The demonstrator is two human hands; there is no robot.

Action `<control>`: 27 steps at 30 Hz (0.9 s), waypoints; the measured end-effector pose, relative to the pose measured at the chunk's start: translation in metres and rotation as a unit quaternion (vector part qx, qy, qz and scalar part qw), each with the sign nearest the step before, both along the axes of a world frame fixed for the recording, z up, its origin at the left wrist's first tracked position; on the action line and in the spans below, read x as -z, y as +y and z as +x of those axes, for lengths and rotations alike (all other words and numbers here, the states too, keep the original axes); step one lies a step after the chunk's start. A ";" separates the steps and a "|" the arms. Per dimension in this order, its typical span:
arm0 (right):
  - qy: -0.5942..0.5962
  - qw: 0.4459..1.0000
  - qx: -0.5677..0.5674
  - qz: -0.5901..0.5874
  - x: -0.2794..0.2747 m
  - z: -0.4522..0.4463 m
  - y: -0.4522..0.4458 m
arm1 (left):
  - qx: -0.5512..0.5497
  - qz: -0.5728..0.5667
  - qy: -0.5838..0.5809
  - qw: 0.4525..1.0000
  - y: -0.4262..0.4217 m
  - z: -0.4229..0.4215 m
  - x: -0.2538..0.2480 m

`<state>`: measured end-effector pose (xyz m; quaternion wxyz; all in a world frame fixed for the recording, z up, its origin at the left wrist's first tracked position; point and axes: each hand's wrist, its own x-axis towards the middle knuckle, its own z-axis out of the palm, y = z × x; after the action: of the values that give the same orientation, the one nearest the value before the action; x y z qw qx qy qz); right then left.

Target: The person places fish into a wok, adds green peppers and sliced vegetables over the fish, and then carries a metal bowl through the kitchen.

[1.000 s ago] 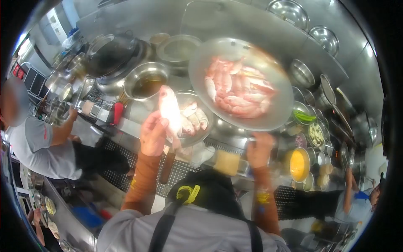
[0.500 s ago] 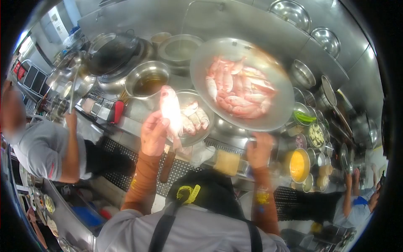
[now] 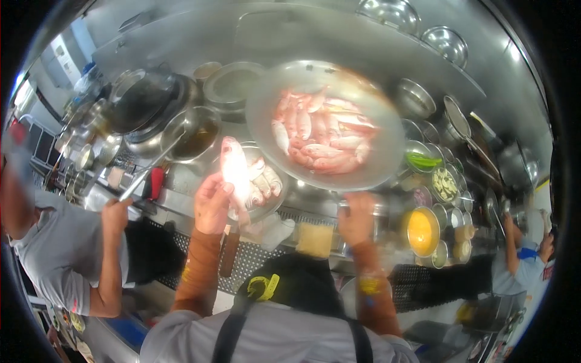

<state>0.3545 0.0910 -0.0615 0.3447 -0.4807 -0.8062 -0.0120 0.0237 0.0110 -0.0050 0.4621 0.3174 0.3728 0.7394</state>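
Observation:
A pale pink fish (image 3: 235, 169) stands upright, pinched in my left hand (image 3: 212, 202). Behind it, several more fish (image 3: 264, 180) lie on a round metal plate (image 3: 273, 204). To the right, a big round wok (image 3: 384, 133) holds many pink fish (image 3: 327, 136). My right hand (image 3: 357, 219) is at the near edge of this wok, its fingers bent over and closed; whether they grip the rim or something by it is too blurred to tell.
A pot of brown liquid (image 3: 203, 138) and a dark wok (image 3: 145, 103) are at the left. Bowls of yellow liquid (image 3: 422, 232) and green vegetables (image 3: 423, 160) stand right. A co-worker (image 3: 66, 242) reaches a long ladle (image 3: 145, 174) toward the pot; another person (image 3: 526, 260) is far right.
The co-worker at the left has leaned in, and the ladle now reaches the pot of brown liquid. The view has shifted, so the woks and bowls appear further left. My hands keep their pose.

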 end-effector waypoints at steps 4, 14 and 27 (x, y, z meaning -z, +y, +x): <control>0.025 1.000 -0.015 0.009 0.003 0.003 0.004 | 0.077 -0.030 0.112 0.990 0.036 0.012 -0.019; 0.063 0.997 -0.031 -0.015 0.009 0.009 0.010 | 0.299 0.010 0.508 0.808 0.248 0.084 -0.023; 0.077 0.997 -0.021 -0.016 0.005 0.013 0.012 | 0.242 0.063 0.828 0.501 0.404 0.183 0.021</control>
<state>0.3671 0.1026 -0.0660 0.3985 -0.4682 -0.7874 0.0450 0.2068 0.4151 -0.0261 0.0822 0.8910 0.4461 0.0194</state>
